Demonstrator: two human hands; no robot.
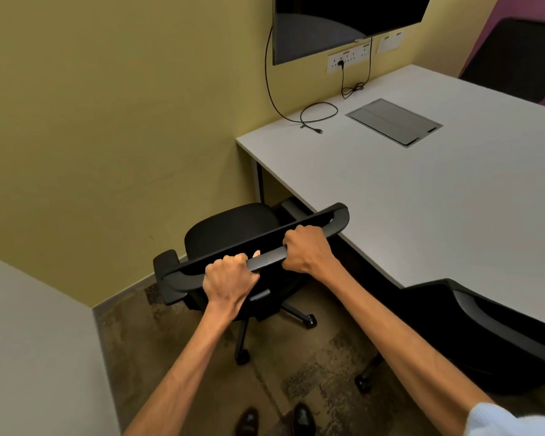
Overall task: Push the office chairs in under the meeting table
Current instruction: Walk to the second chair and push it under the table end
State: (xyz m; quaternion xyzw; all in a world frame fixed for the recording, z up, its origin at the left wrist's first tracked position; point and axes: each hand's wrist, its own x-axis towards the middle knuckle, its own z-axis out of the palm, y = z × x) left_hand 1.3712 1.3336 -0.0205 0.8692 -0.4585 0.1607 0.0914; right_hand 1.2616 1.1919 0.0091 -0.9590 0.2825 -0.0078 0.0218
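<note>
A black office chair (pixel 230 229) on castors stands at the near left corner of the white meeting table (pixel 422 196). Its seat lies partly beside and partly under the table's edge, and its right armrest is tucked beneath the top. My left hand (pixel 228 276) and my right hand (pixel 307 248) both grip the top rail of the chair's backrest, side by side. A second black office chair (pixel 472 335) stands to my right against the table's near edge, with its backrest towards me.
A yellow wall runs close on the chair's left, and a grey wall corner (pixel 38 341) juts in at the lower left. A screen (pixel 343 23) hangs above the table. Cables (pixel 318 116) and a cable hatch (pixel 394 122) lie on top. A third chair (pixel 513 58) stands at the far side.
</note>
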